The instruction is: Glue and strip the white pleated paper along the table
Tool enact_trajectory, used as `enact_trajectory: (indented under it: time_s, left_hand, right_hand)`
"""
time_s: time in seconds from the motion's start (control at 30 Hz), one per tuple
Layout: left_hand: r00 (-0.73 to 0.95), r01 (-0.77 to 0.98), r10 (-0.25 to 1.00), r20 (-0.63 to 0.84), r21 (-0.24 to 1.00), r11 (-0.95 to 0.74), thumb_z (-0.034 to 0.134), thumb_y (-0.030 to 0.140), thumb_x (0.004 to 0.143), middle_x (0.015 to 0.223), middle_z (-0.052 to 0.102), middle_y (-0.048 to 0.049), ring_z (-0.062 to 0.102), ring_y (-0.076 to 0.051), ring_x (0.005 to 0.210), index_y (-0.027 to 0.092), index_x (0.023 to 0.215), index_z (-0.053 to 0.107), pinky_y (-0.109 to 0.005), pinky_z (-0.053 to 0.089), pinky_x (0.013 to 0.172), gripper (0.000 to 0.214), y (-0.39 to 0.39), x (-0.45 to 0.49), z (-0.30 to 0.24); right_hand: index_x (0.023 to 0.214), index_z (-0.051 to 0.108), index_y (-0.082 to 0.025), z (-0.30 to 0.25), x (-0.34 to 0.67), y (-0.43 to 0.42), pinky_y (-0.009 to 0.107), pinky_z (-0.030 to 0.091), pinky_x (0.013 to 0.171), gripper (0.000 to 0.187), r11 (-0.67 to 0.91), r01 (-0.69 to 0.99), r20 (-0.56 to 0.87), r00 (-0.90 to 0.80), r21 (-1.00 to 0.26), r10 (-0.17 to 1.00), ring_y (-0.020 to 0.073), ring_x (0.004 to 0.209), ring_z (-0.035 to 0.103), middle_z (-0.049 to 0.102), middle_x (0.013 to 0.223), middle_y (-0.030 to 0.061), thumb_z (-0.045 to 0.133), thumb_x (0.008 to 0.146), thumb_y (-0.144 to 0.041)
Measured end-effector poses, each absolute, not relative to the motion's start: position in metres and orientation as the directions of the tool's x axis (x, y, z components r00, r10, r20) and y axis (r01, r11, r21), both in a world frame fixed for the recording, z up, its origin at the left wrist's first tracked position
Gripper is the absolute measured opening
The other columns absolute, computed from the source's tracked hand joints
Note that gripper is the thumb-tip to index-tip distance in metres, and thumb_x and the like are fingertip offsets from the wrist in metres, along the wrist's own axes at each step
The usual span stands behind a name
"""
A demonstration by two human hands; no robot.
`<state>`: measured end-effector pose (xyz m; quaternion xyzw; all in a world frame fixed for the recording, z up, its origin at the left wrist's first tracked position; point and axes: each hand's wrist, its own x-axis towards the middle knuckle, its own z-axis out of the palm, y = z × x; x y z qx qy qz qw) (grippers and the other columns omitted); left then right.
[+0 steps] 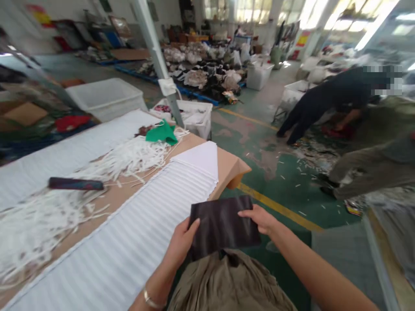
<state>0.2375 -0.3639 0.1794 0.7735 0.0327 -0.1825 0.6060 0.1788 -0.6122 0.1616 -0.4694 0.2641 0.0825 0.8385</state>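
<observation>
Between my two hands is a flat, dark brown-black rectangular sheet point(223, 226); motion blur hides what it is made of. My left hand point(182, 242) grips its left edge with the thumb on top. The right edge is pinched by my right hand point(259, 218), thumb over the upper face. The sheet is in front of my body, just off the table's right edge. Beside it on the table point(227, 166) lies a long row of overlapping white sheets point(155, 207), with a plain white piece point(199, 160) at its far end.
White strips point(42, 233) heap along the table, with a dark long object point(76, 183) and green cloth point(162, 133) among them. White bins point(106, 97) stand beyond. At right, a bending person point(324, 95) and another's legs point(366, 166) are near scraps on the floor.
</observation>
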Motion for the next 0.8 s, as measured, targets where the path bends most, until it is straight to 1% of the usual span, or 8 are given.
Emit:
enact_trajectory:
  time_s: [0.13, 0.3, 0.4, 0.57, 0.63, 0.7, 0.73, 0.8]
  left_hand:
    - [0.976, -0.009, -0.198, -0.095, 0.883, -0.469, 0.05, 0.043, 0.095, 0.09, 0.069, -0.0103, 0.066, -0.026, 0.089, 0.015, 0.091, 0.069, -0.042, 0.056, 0.088, 0.034, -0.368, 0.255, 0.163]
    - [0.931, -0.19, -0.363, 0.034, 0.896, -0.402, 0.056, 0.03, 0.092, 0.134, 0.059, -0.0171, 0.064, -0.025, 0.112, 0.015, 0.127, 0.066, -0.041, 0.056, 0.098, 0.039, -0.38, 0.253, 0.167]
    - [0.92, -0.086, -0.391, -0.031, 0.957, -0.278, 0.052, 0.029, 0.095, 0.127, 0.064, -0.014, 0.065, -0.023, 0.111, 0.018, 0.122, 0.07, -0.037, 0.058, 0.092, 0.034, -0.36, 0.257, 0.17]
    - [0.962, 0.269, 0.085, -0.259, 0.953, -0.141, 0.062, 0.046, 0.091, 0.109, 0.069, -0.0111, 0.066, -0.02, 0.096, 0.017, 0.117, 0.066, -0.031, 0.056, 0.078, 0.039, -0.309, 0.281, 0.168]
    - [0.91, 0.413, 0.016, -0.414, 0.91, 0.013, 0.066, 0.052, 0.087, 0.107, 0.07, -0.0115, 0.067, -0.021, 0.093, 0.016, 0.121, 0.064, -0.032, 0.055, 0.076, 0.05, -0.304, 0.29, 0.163]
    - [0.884, 0.466, -0.112, -0.454, 0.877, 0.117, 0.063, 0.054, 0.089, 0.104, 0.071, -0.0113, 0.068, -0.022, 0.093, 0.014, 0.122, 0.064, -0.033, 0.055, 0.078, 0.051, -0.31, 0.297, 0.157]
    - [0.897, 0.439, -0.113, -0.428, 0.891, 0.114, 0.062, 0.052, 0.091, 0.104, 0.071, -0.0112, 0.068, -0.023, 0.094, 0.014, 0.12, 0.065, -0.035, 0.056, 0.082, 0.048, -0.316, 0.3, 0.153]
    - [0.944, 0.33, 0.027, -0.329, 0.943, -0.041, 0.06, 0.044, 0.092, 0.103, 0.07, -0.0108, 0.066, -0.024, 0.096, 0.014, 0.118, 0.066, -0.039, 0.055, 0.088, 0.04, -0.332, 0.305, 0.146]
  right_hand:
    - [0.121, 0.066, -0.017, 0.153, 0.212, -0.572, 0.041, 0.059, 0.091, 0.04, 0.541, -0.422, -0.521, 0.853, -0.727, -0.034, 0.0208, 0.104, 0.068, 0.07, 0.119, 0.0096, 0.064, 0.095, -0.047]
    - [0.103, 0.075, -0.016, 0.149, 0.245, -0.517, 0.037, 0.059, 0.087, 0.045, 0.572, -0.453, -0.497, 0.863, -0.684, 0.09, 0.0229, 0.091, 0.074, 0.079, 0.099, 0.0093, 0.082, 0.077, -0.051]
    - [0.097, 0.076, -0.016, 0.147, 0.264, -0.506, 0.036, 0.06, 0.081, 0.04, 0.56, -0.453, -0.546, 0.838, -0.694, 0.002, 0.0214, 0.08, 0.074, 0.08, 0.092, 0.0068, 0.09, 0.068, -0.039]
    - [0.102, 0.075, -0.016, 0.148, 0.299, -0.517, 0.043, 0.06, 0.091, 0.042, 0.508, -0.574, -0.596, 0.79, -0.642, 0.14, 0.0238, 0.089, 0.076, 0.081, 0.102, 0.0093, 0.09, 0.068, -0.035]
    - [0.104, 0.075, -0.016, 0.145, 0.314, -0.519, 0.044, 0.059, 0.092, 0.043, 0.427, -0.625, -0.592, 0.774, -0.654, 0.225, 0.0242, 0.088, 0.076, 0.081, 0.102, 0.0096, 0.089, 0.068, -0.036]
    - [0.103, 0.075, -0.016, 0.139, 0.328, -0.518, 0.046, 0.058, 0.09, 0.045, 0.292, -0.649, -0.592, 0.761, -0.702, 0.267, 0.0254, 0.087, 0.075, 0.08, 0.101, 0.0105, 0.088, 0.069, -0.042]
    - [0.102, 0.075, -0.015, 0.134, 0.335, -0.515, 0.046, 0.057, 0.09, 0.047, 0.205, -0.636, -0.591, 0.769, -0.744, 0.243, 0.0259, 0.087, 0.074, 0.08, 0.1, 0.0107, 0.087, 0.069, -0.046]
    - [0.098, 0.074, -0.016, 0.125, 0.348, -0.508, 0.045, 0.056, 0.09, 0.049, 0.01, -0.567, -0.561, 0.818, -0.824, 0.129, 0.0266, 0.088, 0.072, 0.078, 0.098, 0.0102, 0.085, 0.068, -0.053]
